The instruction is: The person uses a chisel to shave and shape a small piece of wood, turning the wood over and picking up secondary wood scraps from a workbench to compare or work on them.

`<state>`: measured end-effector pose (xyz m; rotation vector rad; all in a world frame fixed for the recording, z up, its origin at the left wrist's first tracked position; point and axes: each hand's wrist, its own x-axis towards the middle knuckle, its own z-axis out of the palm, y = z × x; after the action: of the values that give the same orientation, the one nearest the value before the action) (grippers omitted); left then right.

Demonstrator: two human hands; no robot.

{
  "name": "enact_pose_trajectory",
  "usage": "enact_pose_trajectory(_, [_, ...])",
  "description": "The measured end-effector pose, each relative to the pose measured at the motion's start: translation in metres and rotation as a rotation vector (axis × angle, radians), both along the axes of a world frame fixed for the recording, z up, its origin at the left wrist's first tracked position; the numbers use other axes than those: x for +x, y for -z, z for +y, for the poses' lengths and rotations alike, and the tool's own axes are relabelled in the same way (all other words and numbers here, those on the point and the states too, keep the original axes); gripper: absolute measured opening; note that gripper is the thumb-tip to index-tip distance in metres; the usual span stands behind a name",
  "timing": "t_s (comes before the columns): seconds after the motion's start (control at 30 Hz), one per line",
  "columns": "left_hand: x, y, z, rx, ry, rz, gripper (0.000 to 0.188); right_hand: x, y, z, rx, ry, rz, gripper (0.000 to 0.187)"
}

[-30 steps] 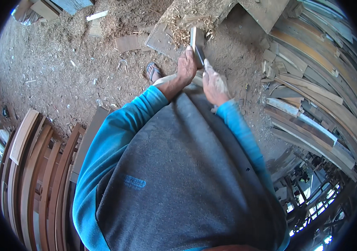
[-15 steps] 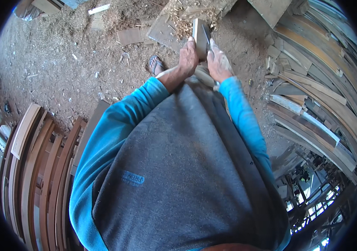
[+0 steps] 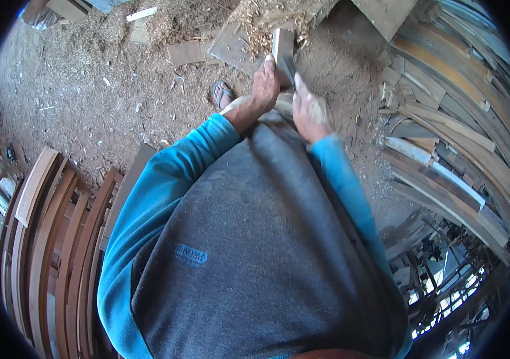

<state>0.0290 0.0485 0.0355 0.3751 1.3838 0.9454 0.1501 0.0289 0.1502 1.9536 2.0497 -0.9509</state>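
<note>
Ahead of my body, my left hand (image 3: 266, 84) is closed round the near left side of a short wooden block (image 3: 285, 43), its thumb along the pale edge. The block points away from me, with its far end by a pile of curled shavings (image 3: 261, 37). My right hand (image 3: 311, 112) is wrapped round a tool with a narrow dark blade (image 3: 289, 70), maybe a knife or a file. Its blade lies over the block's near right part. The handle is hidden in my fingers and the hand is slightly blurred.
Under the shavings lies a flat wooden board (image 3: 229, 51). Stacked timber strips (image 3: 458, 119) fill the right side, and long brown boards (image 3: 54, 239) stand at the lower left. A flat offcut (image 3: 184, 52) lies on the dusty ground near my sandalled foot (image 3: 222, 94).
My right hand has drawn back toward my body, bringing the blade down along the block. My left hand and the block have shifted only slightly.
</note>
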Motion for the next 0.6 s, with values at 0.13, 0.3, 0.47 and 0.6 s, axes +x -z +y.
enact_pose_trajectory(0.13, [0.008,0.0,-0.008,0.128,0.097,0.167,0.066,0.017,0.027,0.02,0.048,0.033,0.021,0.055])
enact_pose_trajectory(0.3, [-0.005,0.008,-0.005,0.03,0.185,0.238,0.064,-0.001,-0.02,0.0,-0.191,-0.027,-0.059,0.053])
enact_pose_trajectory(0.47, [0.008,0.012,-0.006,0.081,0.096,0.183,0.066,0.017,0.037,0.006,0.189,-0.108,0.051,0.056])
enact_pose_trajectory(0.6, [0.01,0.004,-0.009,0.033,-0.017,0.108,0.065,0.0,-0.005,-0.007,-0.062,0.026,0.077,0.053])
